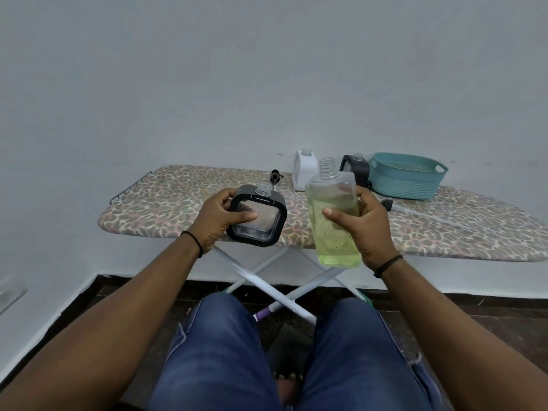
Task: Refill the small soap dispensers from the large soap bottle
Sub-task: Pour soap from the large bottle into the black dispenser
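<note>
My left hand (218, 216) grips a small black-framed clear dispenser (261, 221) with an uncapped threaded neck, held over the near edge of the ironing board (166, 209). My right hand (367, 229) holds the large clear soap bottle (332, 203), upright and uncapped, partly filled with yellow-green liquid. A white dispenser (302, 170) and another black dispenser (355, 169) stand uncapped at the back of the board. A black pump head (275, 177) lies behind the held dispenser, and a second pump (388, 204) lies to the right of my right hand.
A teal plastic basket (406, 176) sits at the back right of the leopard-print board. The board's crossed white legs (267, 284) stand in front of my knees. A pale wall runs close behind the board.
</note>
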